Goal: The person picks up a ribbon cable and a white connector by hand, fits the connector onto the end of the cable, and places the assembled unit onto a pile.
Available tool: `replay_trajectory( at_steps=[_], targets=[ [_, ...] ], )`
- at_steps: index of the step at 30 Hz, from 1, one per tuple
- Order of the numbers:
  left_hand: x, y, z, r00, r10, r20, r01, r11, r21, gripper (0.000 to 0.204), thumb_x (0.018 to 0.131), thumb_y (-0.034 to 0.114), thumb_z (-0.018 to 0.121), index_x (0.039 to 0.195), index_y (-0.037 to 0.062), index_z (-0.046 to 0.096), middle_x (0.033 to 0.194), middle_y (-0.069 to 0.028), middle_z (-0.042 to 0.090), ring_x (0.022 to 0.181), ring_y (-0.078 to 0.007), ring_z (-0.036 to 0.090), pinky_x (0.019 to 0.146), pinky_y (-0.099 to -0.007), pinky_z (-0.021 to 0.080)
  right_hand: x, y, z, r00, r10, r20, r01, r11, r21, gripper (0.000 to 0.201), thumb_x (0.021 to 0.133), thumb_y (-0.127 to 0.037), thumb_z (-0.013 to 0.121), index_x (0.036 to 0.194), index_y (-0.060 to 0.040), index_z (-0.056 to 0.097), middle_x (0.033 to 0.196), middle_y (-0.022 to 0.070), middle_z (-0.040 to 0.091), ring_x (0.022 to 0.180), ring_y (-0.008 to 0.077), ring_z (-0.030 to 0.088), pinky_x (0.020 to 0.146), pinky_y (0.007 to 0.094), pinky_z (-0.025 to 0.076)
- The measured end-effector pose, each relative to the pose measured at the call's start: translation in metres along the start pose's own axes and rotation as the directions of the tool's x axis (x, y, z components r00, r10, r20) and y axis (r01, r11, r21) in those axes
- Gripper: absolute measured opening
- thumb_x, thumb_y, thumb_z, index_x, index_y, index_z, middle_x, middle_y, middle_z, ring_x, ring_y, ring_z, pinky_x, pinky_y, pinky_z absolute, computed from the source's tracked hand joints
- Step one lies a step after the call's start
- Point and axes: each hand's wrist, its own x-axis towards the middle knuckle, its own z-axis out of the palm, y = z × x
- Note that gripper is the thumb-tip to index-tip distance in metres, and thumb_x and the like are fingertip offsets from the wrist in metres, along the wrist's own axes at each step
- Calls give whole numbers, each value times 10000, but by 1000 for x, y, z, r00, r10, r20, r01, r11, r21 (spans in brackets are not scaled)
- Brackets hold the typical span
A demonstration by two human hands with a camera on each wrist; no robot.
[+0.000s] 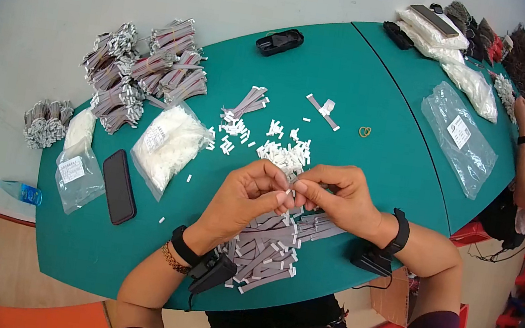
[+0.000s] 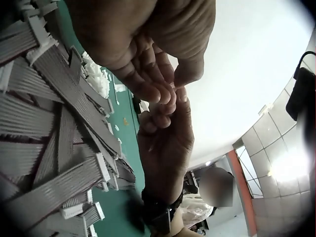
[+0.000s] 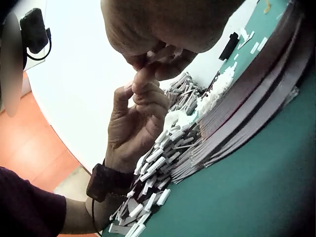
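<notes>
Both hands meet fingertip to fingertip above the green table. The left hand pinches with thumb and curled fingers at a small white piece, mostly hidden by the fingertips. Against it, the right hand has its thumb and index finger pressed together at the same spot. Under the hands lies a pile of grey ribbon cables with white end connectors, seen close up as grey ribbons in the left wrist view. Just beyond the fingers is a heap of small white connectors.
Bundled cables are stacked at the back left. A bag of white parts, a phone and a bottle lie left. A black case sits at the back; an empty bag lies right, near another person's arms.
</notes>
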Motion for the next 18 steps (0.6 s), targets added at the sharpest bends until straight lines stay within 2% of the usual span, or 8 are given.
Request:
replay_trajectory(
  at_steps=[4,7,16,18],
  targets=[
    [1,0,0,999,8,-37,-7,1000,13,89,876,58,551,948,6,543,818,-77,622,735,-102,572,681,-238,472,1,2,-1,1000,-6,-4,6,1000,-22,150,891,-112,566,884,8,656,713,16,607,634,46,535,546,195,444],
    [2,-4,-5,1000,14,-12,-15,999,-46,116,890,90,545,969,4,545,799,-69,616,738,-104,571,665,-239,466,1,4,-1,1000,-28,-3,28,999,-20,148,891,-113,567,883,7,654,712,19,607,632,48,537,543,197,442],
    [2,-1,-5,996,59,-63,-57,998,32,175,899,157,562,968,0,533,807,-61,592,712,-112,561,635,-231,456,2,-1,-2,995,83,58,-82,996,-20,145,894,-120,566,868,-4,650,682,12,604,612,47,532,539,190,429],
    [2,-2,-7,996,67,-61,-65,997,38,170,895,145,566,969,-7,543,804,-62,597,707,-110,562,637,-230,457,2,0,-2,993,64,96,-61,997,-37,142,893,-120,568,857,-7,648,680,10,604,602,43,521,528,190,417]
  ],
)
